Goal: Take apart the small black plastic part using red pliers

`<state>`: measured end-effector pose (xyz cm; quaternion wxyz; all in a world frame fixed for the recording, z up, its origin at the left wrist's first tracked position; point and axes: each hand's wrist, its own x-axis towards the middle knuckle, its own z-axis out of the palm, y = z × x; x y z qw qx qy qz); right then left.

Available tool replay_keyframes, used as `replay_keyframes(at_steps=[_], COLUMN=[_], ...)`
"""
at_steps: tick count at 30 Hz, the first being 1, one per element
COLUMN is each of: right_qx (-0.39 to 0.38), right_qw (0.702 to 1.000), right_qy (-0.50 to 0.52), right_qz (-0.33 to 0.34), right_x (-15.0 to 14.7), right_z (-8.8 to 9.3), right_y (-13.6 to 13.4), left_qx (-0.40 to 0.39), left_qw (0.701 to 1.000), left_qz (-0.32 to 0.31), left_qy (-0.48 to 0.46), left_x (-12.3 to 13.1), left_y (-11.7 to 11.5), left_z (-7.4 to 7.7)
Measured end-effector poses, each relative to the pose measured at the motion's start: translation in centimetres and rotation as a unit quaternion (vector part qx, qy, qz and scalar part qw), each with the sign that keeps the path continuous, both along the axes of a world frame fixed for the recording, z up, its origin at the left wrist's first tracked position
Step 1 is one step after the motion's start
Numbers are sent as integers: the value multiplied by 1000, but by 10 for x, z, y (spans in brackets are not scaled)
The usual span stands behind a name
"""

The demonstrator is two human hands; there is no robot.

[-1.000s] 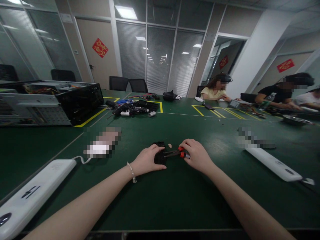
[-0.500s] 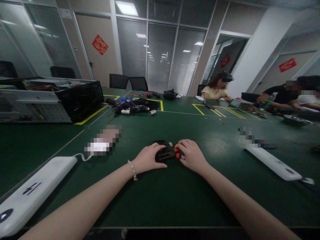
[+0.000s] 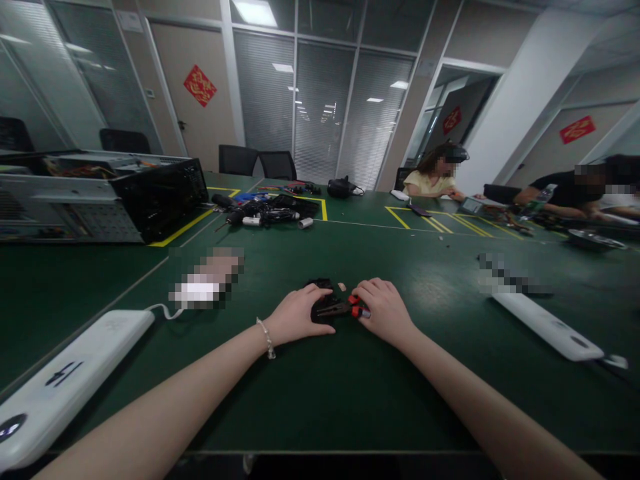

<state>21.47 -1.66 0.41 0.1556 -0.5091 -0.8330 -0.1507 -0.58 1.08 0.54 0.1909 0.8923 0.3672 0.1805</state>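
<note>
My left hand point(image 3: 296, 316) is closed around a small black object point(image 3: 323, 308) that rests on the green table point(image 3: 320, 393). My right hand point(image 3: 383, 310) grips the red-and-black handles of a pair of pliers point(image 3: 350, 308). The plier jaws point left and meet the black object between my hands. A tiny pale piece point(image 3: 341, 287) lies on the table just beyond them. A bracelet sits on my left wrist.
A white power strip point(image 3: 65, 383) lies near left, another white power strip point(image 3: 547, 325) at right. An open computer case point(image 3: 100, 197) stands far left. A pile of tools and cables point(image 3: 265, 212) lies further back. Other people sit at the far right end.
My hands and the pliers drew slightly closer together and shifted a little left. The view tilted slightly. Otherwise nothing moved.
</note>
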Motion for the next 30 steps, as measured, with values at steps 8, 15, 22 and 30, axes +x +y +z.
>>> replay_keyframes(at_steps=[8, 15, 22, 30], right_qx=[3, -5, -9, -8], right_qw=[1000, 1000, 999, 1000], right_qy=[-10, -23, -32, -15], right_qz=[1, 5, 0, 10], right_x=[0, 0, -2, 0], right_z=[0, 1, 4, 3], right_y=[-1, -2, -4, -2], left_qx=[6, 15, 14, 6], left_qw=[1000, 1000, 1000, 1000], left_qz=[-4, -10, -5, 1], left_qy=[-4, -9, -6, 1], left_x=[0, -1, 0, 0], left_y=[1, 3, 2, 1], left_z=[-4, -6, -3, -2])
